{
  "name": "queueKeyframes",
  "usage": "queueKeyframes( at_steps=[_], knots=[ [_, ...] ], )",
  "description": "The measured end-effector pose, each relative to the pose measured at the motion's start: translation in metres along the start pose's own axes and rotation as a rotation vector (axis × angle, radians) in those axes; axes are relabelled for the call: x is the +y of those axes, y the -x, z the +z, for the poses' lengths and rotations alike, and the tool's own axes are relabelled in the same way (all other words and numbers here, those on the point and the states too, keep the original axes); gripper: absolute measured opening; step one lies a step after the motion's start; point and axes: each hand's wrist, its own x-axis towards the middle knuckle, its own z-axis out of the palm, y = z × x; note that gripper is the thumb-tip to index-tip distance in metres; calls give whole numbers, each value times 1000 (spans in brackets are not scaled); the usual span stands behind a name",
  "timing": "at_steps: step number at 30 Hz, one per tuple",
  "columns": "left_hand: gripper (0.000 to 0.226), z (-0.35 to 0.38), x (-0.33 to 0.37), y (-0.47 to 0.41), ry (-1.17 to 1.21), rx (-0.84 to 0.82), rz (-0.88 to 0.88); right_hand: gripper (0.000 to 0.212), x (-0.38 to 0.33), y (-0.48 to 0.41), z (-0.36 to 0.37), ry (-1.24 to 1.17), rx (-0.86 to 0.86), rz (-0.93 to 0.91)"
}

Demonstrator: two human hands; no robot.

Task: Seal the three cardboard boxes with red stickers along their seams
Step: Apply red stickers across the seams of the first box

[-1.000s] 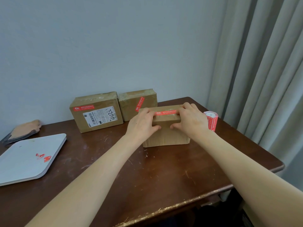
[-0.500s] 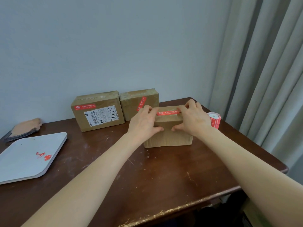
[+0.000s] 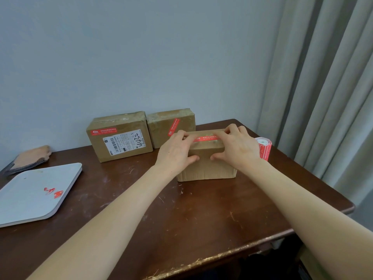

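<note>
Our fingertips (image 3: pixel 221 134) are flat on the red sticker (image 3: pixel 205 137), which runs along the top seam of the near box (image 3: pixel 207 168). The left hand (image 3: pixel 175 150) covers the sticker's left end and the right hand (image 3: pixel 238 148) covers its right end. The fingers of both hands curl over the top front edge. Both thumbs are braced on the front face and nearly meet in the middle, so each hand is basically pinching the box top between fingers and thumb.

The box sits toward the far right of the table (image 3: pixel 181 219), a bit in from the right edge. The sticker roll (image 3: pixel 264 148) stands just beside it, near the far right corner.

On handling, we'd guess this box is small, light and fairly stiff, though the top flaps will probably give a little under pressure. Light also means it could skate on the scuffed wood, so thumbs on the front seem a sensible hold. The sticker looks like thin paper, which creases easily and won't forgive a re-peel, so we'd rub it outward from the middle.

The labelled box (image 3: pixel 121 136) and middle box (image 3: pixel 161 132) stand along the far edge by the wall. Each shows a red sticker, so we reckon this is the last one.
</note>
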Motion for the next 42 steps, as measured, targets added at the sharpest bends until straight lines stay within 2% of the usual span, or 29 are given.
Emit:
queueKeyframes(
  at_steps=[3, 5, 14, 18, 20, 36, 42],
  knots=[
    [56, -3, -1, 1, 19, -28, -1, 57, 2, 4, 0, 9, 14, -17],
    [55, -4, 0, -1, 46, -32, -27, 55, 3, 3, -1, -3, 16, 1],
    [56, -2, -1, 1, 41, 9, -17, 64, 7, 2, -1, -36, -15, 21],
    [71, -2, 2, -4, 14, 2, -27, 78, 10, -1, 0, -62, -18, 57],
    [70, 0, 4, -5, -13, -1, -23, 82, 10, -3, -1, -51, -29, 46],
    [65, 3, 7, -10, -105, -1, -30, 73, 7, -7, -1, 70, -42, 23],
    [66, 4, 4, -6, -42, 18, -28, 72, 7, -5, -2, 47, -38, 20]
  ],
)
